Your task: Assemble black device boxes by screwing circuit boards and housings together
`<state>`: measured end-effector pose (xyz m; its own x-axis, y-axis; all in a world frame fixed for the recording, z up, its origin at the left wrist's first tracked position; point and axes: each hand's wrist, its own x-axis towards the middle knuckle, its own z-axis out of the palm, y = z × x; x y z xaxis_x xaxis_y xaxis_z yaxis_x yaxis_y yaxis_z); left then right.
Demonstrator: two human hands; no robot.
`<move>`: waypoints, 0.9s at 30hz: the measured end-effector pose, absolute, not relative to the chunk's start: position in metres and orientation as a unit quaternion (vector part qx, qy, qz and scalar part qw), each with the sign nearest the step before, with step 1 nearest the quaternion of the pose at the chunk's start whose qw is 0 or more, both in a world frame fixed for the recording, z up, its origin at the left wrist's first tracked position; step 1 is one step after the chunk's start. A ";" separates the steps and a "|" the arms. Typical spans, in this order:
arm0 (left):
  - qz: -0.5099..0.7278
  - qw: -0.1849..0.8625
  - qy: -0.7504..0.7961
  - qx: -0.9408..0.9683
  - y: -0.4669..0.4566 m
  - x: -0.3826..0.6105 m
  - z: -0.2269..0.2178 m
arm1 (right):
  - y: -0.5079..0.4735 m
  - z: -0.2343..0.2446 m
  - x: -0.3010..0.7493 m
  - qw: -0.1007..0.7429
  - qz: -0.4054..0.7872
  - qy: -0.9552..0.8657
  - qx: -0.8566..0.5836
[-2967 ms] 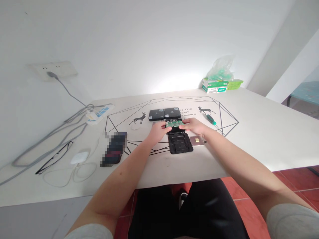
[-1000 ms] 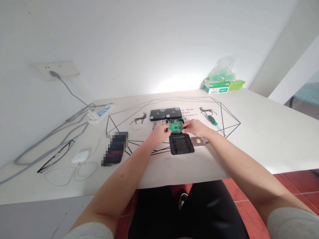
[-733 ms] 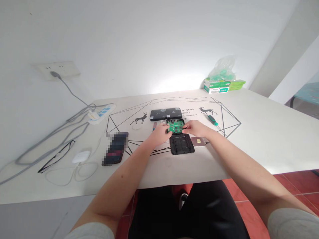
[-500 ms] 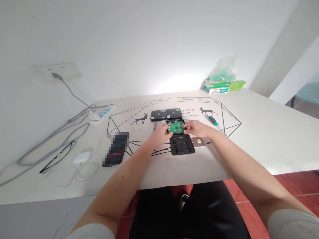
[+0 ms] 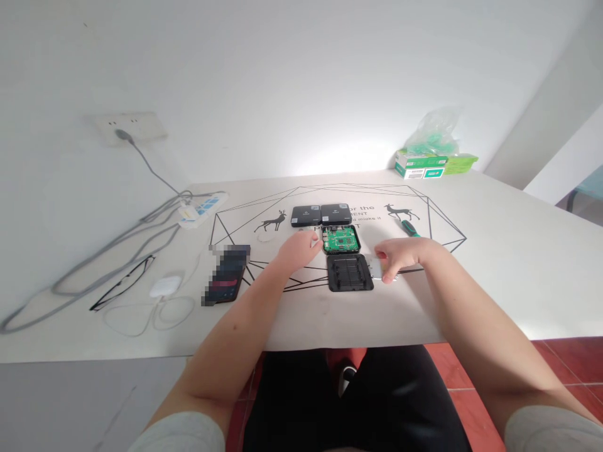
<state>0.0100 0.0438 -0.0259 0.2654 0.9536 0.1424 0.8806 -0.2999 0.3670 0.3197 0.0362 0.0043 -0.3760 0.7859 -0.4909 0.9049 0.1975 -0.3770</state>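
A green circuit board [image 5: 341, 239] lies in an open black case half on the white table [image 5: 494, 251]. Just in front of it lies the other black case half [image 5: 349, 272], inside up. My left hand [image 5: 298, 249] rests beside the board's left edge, fingers curled, touching the case rim. My right hand [image 5: 398, 256] has come down to the right of the loose case half, its fingers pinched on a small silver metal plate [image 5: 377, 269] lying there.
Two closed black boxes [image 5: 320, 215] sit behind the board. A green-handled screwdriver [image 5: 411, 228] lies at the right. A phone [image 5: 227, 282], glasses [image 5: 123, 282], a white earbud case [image 5: 164, 286], a power strip [image 5: 202, 209] with cables and a green box [image 5: 424, 164] are also on the table.
The board was held between both hands and now sits in the case half. My right hand let go and moved right and nearer to the silver plate. The view shifted slightly.
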 end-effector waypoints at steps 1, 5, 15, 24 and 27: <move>0.179 0.090 0.595 0.778 0.045 0.010 -0.026 | 0.037 0.004 0.321 0.084 -0.318 0.766 0.553; 0.200 0.056 0.625 0.752 0.047 0.007 -0.024 | 0.041 0.000 0.329 0.038 -0.360 0.741 0.566; 0.185 0.045 0.635 0.749 0.049 0.005 -0.025 | 0.043 -0.001 0.328 -0.015 -0.278 0.804 0.526; 0.117 0.167 0.448 0.870 0.026 0.010 -0.018 | 0.030 0.002 0.294 -0.152 -0.286 0.849 0.417; 0.069 0.204 0.411 0.886 0.017 0.014 -0.013 | 0.017 0.001 0.273 -0.132 -0.325 0.862 0.367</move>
<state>0.0136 0.0174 -0.0131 0.6529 0.7560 -0.0461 0.7001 -0.5792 0.4175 0.2729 0.0172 0.0008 -0.6963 0.7176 -0.0109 0.5458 0.5196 -0.6574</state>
